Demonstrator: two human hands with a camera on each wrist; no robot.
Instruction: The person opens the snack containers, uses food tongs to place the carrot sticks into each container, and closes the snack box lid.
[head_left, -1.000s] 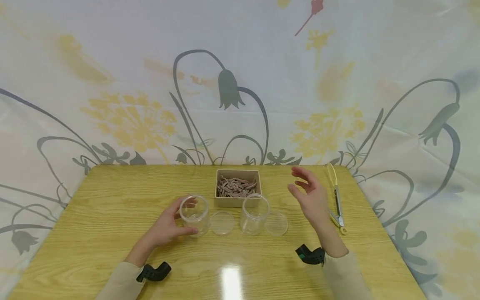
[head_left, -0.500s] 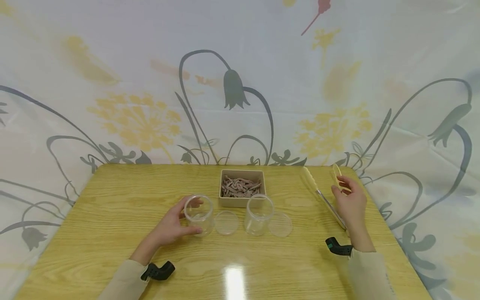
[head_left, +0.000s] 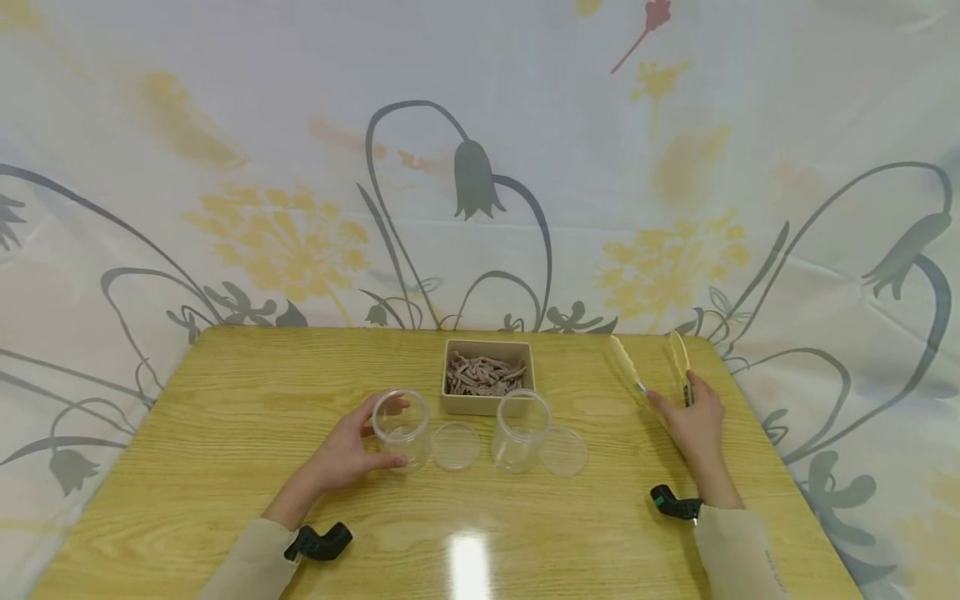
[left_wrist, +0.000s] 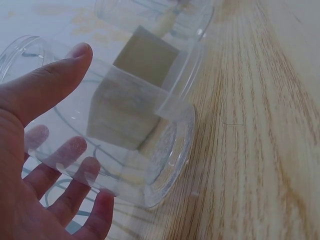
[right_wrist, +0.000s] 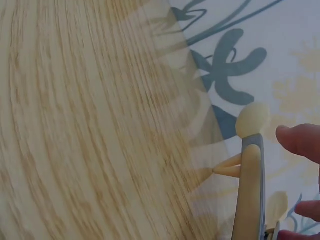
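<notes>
In the head view, my left hand (head_left: 348, 450) holds a clear plastic jar (head_left: 405, 454) upright on the table. Its thumb and fingers lie round the wall, as the left wrist view shows through the jar (left_wrist: 65, 110). Over at the right, my right hand (head_left: 697, 425) grips the spread arms of the tongs (head_left: 624, 360), which have pale yellow tips. Thumb and fingers are at opposite arms. Only its fingertips (right_wrist: 302, 142) show in the right wrist view, beside the tongs (right_wrist: 250, 190); exact contact is unclear there.
A second clear jar (head_left: 517, 450) stands right of the held one. Round clear lids (head_left: 456, 447) lie beside the jars, another lid (head_left: 566, 452) farther right. Behind them is a beige box (head_left: 480, 405) of greyish-brown strips. A patterned cloth (head_left: 480, 250) hangs behind the table.
My right hand has moved right from open air onto the tongs, whose arms have sprung apart. Its thumb has since come to the left arm. My left hand stays at the jar.
</notes>
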